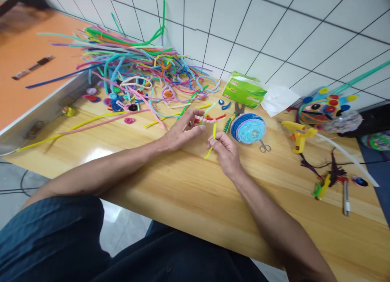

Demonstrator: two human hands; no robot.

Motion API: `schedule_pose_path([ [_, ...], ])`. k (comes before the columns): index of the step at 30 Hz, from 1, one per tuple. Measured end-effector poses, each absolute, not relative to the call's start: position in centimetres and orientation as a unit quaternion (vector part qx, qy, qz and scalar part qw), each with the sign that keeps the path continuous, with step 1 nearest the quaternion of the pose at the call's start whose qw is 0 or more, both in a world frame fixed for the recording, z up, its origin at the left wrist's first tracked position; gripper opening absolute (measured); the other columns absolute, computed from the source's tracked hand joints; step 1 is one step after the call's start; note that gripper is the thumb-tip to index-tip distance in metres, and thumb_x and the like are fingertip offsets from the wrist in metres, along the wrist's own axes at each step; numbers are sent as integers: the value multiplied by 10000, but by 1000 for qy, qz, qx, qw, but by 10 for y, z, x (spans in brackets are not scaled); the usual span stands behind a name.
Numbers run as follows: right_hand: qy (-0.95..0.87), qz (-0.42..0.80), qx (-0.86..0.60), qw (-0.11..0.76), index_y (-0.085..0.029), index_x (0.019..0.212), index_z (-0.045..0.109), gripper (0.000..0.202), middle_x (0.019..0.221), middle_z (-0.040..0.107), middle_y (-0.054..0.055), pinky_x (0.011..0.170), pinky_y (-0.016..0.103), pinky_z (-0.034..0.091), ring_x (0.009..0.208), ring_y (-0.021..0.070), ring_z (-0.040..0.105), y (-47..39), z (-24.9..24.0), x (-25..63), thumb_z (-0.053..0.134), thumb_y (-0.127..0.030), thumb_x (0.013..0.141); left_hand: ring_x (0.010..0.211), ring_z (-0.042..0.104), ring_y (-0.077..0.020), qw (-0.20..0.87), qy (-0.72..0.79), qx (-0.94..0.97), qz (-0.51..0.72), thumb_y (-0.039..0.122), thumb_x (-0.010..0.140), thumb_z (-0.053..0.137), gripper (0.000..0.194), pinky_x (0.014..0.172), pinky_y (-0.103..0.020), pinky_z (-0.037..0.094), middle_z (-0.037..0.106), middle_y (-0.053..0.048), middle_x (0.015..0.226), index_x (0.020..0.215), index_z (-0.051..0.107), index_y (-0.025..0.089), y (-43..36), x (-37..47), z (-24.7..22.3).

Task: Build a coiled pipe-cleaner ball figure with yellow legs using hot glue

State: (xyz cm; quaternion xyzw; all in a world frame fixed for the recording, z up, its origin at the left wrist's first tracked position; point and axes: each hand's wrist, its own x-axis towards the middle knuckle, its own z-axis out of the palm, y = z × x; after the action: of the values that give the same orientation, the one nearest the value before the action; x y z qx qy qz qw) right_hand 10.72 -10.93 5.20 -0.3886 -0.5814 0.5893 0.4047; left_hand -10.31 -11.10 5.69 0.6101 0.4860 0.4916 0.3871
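Observation:
My right hand pinches a short yellow pipe cleaner, which sticks out above and below the fingers. To its left, my left hand hovers low over the table with thumb and curled fingers apart. Its fingertips are at a pink and red twisted pipe cleaner piece; whether they touch it is unclear. Just beyond my right hand lies a round coil of blue and purple pipe cleaner. Green-handled pliers and small scissors lie beside that coil.
A heap of coloured pipe cleaners lies against the tiled wall at the back left. A green tissue pack stands behind the coil. On the right are a yellow glue gun, a decorated figure and a utility knife.

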Motion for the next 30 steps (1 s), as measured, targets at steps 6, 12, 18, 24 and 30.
schedule_pose_path([
  [6, -635, 576, -380, 348, -260, 861, 701, 191, 743, 680, -29, 680, 310, 437, 685, 149, 570, -118, 56, 105, 691, -442, 919, 1103, 698, -258, 333, 476, 665, 470, 497, 1003, 739, 320, 1034, -333, 505, 790, -89, 1143, 1081, 764, 188, -110, -103, 65],
  [12, -617, 608, -376, 328, -259, 876, 709, 442, 708, 669, -26, 677, 312, 450, 671, 153, 564, -120, 59, 103, 765, -694, 931, 691, 562, -159, 409, 453, 661, 437, 495, 1068, 628, 370, 700, -268, 422, 651, -3, 740, 851, 670, 198, -113, -95, 60],
  [18, -564, 646, -392, 333, -242, 891, 758, 476, 520, 451, -102, 550, 295, 288, 500, 104, 347, -119, 57, 101, 777, -716, 927, 663, 497, -148, 392, 464, 683, 406, 482, 1062, 569, 387, 658, -259, 376, 573, 12, 705, 807, 633, 198, -113, -97, 68],
  [24, -507, 680, -391, 357, -230, 872, 755, 427, 496, 389, -125, 520, 301, 187, 471, 81, 263, -116, 65, 100, 852, -646, 858, 689, 525, -162, 350, 464, 724, 372, 496, 1030, 607, 396, 693, -261, 388, 602, -5, 724, 766, 636, 202, -100, -112, 78],
  [30, -503, 686, -386, 357, -231, 865, 750, 425, 492, 394, -124, 505, 295, 184, 461, 77, 269, -117, 76, 101, 872, -637, 838, 706, 571, -179, 343, 446, 739, 372, 513, 1048, 629, 402, 740, -263, 433, 613, -10, 703, 805, 709, 203, -98, -120, 80],
])
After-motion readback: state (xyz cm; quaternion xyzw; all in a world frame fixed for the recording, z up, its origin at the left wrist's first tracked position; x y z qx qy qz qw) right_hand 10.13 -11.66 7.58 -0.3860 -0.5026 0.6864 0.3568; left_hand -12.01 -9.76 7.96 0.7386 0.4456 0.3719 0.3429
